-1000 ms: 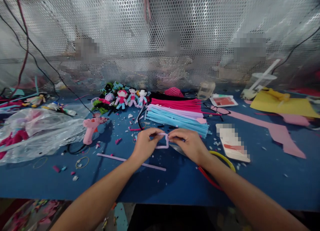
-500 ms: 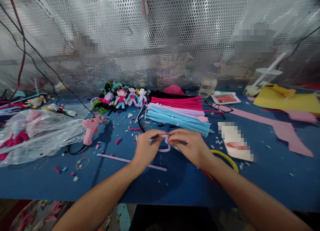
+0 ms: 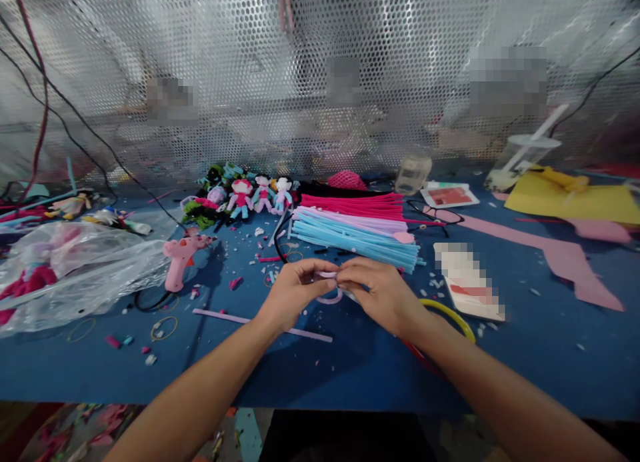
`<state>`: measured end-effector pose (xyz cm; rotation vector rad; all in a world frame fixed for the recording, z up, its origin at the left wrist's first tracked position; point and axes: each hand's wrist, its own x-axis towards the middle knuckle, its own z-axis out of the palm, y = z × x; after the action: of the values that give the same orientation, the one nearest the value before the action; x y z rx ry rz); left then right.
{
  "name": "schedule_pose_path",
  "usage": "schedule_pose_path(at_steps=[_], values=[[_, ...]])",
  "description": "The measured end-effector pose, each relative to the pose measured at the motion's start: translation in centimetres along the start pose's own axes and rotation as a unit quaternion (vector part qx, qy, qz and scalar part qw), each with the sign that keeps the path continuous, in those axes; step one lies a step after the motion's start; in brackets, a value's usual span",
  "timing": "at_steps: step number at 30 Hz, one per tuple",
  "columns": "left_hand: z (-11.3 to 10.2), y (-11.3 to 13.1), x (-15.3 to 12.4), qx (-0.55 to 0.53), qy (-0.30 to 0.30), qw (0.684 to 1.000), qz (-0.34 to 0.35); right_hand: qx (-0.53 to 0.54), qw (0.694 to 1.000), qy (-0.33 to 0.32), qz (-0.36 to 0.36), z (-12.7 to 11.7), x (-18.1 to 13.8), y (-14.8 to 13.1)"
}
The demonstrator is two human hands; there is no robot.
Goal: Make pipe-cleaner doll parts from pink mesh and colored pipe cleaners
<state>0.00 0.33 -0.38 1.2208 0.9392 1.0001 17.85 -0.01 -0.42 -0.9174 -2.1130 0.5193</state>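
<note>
My left hand (image 3: 291, 294) and my right hand (image 3: 383, 294) meet over the middle of the blue table (image 3: 350, 362). Both pinch a pale lilac pipe cleaner (image 3: 330, 298), bent into a small curl between the fingertips. A straight lilac pipe cleaner (image 3: 225, 317) lies on the table just left of my left hand. Right behind my hands lies a bundle of light blue, lilac and pink pipe cleaners (image 3: 357, 229).
A pink glue gun (image 3: 181, 259) and a clear plastic bag (image 3: 75, 265) lie left. Small dolls (image 3: 260, 195) stand at the back by the perforated metal screen (image 3: 320, 69). Yellow and red hoops (image 3: 447, 315) lie under my right wrist. Pink and yellow sheets (image 3: 565, 232) lie right.
The lilac pipe cleaner went from an open square loop to a tighter small curl as my fingertips closed together. The view shifted slightly.
</note>
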Motion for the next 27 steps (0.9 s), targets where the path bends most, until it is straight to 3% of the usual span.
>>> schedule_pose_path(at_steps=[5, 8, 15, 27], values=[[0.1, 0.2, 0.1, -0.016, 0.022, 1.0, -0.015, 0.019, 0.999, 0.014, 0.041, 0.0, 0.0, -0.5], [0.2, 0.5, 0.0, -0.027, 0.036, 0.999, -0.019, 0.112, 0.987, 0.014, 0.115, 0.2, 0.1, -0.5], [0.2, 0.8, -0.1, -0.024, 0.043, 0.999, -0.011, 0.363, 0.894, -0.01, 0.264, 1.0, 0.2, 0.2], [0.2, 0.8, -0.3, -0.032, 0.035, 0.999, -0.001, 0.425, 0.845, 0.003, 0.323, 0.8, 0.6, -0.4]])
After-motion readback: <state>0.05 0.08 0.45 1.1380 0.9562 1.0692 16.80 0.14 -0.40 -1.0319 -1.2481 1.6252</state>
